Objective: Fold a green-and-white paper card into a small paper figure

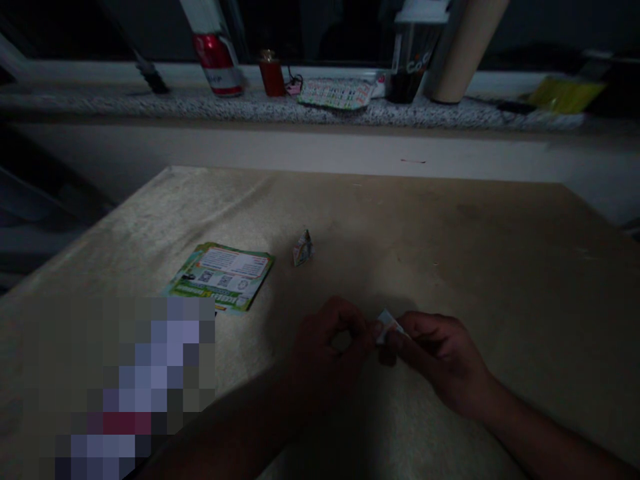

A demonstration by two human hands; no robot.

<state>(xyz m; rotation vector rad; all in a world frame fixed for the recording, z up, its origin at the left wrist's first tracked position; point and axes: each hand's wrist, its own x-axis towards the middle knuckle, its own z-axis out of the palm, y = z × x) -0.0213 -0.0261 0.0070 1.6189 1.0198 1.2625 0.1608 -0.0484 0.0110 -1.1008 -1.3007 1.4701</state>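
A small piece of folded pale paper (387, 323) is pinched between both hands above the table. My left hand (333, 343) grips its left edge with thumb and index finger. From the other side, my right hand (443, 353) holds it between thumb and fingers. Beyond my left hand stands a small folded paper shape (303, 249) with printed patterns. To its left lies a green and white printed packet (223, 272), flat on the table. The light is dim, so the print on the held paper is hard to make out.
The beige table (480, 253) ends at a wall below a speckled windowsill (190, 103). On the sill stand a red and white can (219, 65), a small orange-red bottle (273, 75), a dark cup (407, 63) and a tall tan cylinder (463, 50). Pixelation covers the lower left.
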